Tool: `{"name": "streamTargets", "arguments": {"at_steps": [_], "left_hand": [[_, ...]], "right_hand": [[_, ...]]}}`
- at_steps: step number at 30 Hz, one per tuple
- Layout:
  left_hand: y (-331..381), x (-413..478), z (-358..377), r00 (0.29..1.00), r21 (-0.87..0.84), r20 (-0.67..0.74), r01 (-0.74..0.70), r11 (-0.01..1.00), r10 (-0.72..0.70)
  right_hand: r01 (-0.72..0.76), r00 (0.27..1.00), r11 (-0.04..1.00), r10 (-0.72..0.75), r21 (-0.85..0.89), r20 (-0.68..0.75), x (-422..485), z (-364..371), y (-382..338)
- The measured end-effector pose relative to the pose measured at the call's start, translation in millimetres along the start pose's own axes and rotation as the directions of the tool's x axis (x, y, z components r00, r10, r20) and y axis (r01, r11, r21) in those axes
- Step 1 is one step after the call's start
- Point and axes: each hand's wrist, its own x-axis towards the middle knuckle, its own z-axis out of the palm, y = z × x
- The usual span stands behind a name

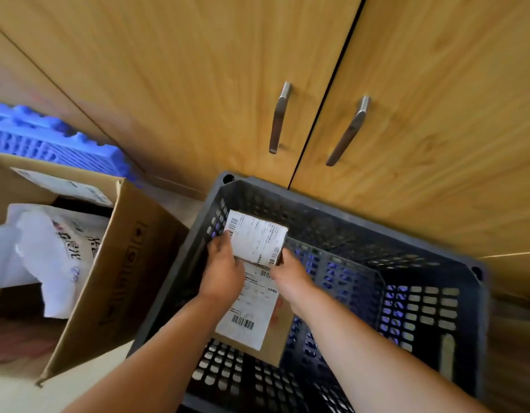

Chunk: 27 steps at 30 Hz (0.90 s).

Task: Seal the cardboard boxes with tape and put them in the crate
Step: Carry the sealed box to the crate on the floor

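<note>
Wooden cabinet doors [198,84] back the grey crate [421,308] at lower centre, where left hand [223,272] and right hand [290,277] grip a small labelled box [256,238] by its sides above another box [283,323] lying inside, so the placing step looks in hand, next lowering and letting go.

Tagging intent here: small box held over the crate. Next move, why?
Likely lower the small box onto the crate floor beside the lying box and let go: the left hand and right hand grip it over the crate.
</note>
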Motion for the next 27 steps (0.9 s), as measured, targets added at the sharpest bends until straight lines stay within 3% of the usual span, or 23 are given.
{"name": "streamTargets", "arguments": {"at_steps": [12, 18, 22, 27], "left_hand": [[6, -11, -9, 0.996, 0.36, 0.063, -0.088, 0.929, 0.07], [51, -57, -45, 0.989, 0.296, 0.14, -0.089, 0.951, 0.049], [103, -102, -83, 0.985, 0.259, 0.167, -0.084, 0.962, 0.041], [175, -174, -143, 0.974, 0.241, 0.201, -0.152, 0.958, 0.104]], "right_hand": [[-0.042, 0.993, 0.99, 0.057, -0.137, 0.102, -16, -9, -16], [0.068, 0.997, 0.943, -0.072, -0.327, 0.001, -87, -33, -47], [0.177, 0.98, 0.811, -0.195, -0.558, 0.028, -168, -64, -86], [0.217, 0.969, 0.728, -0.24, -0.651, 0.055, -270, -105, -133]]}}
